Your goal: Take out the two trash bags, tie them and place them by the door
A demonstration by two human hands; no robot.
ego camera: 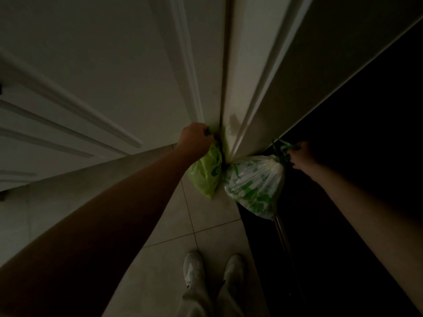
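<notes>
The scene is dim. A lime-green trash bag (207, 172) hangs low over the floor tiles at the foot of the white door (103, 72). My left hand (195, 140) is closed on its tied top. Just to its right is a white trash bag with green print (254, 181), its bottom at the floor near the door frame (238, 92). My right hand (302, 156) grips the green tied handles at its top. The two bags touch at the base of the frame.
Pale floor tiles (183, 227) run from the door back to my two white shoes (212, 269). A dark area or dark panel (343, 202) fills the right side, with a thin metal rail (283, 239) along its edge. A white wall (332, 53) angles in at upper right.
</notes>
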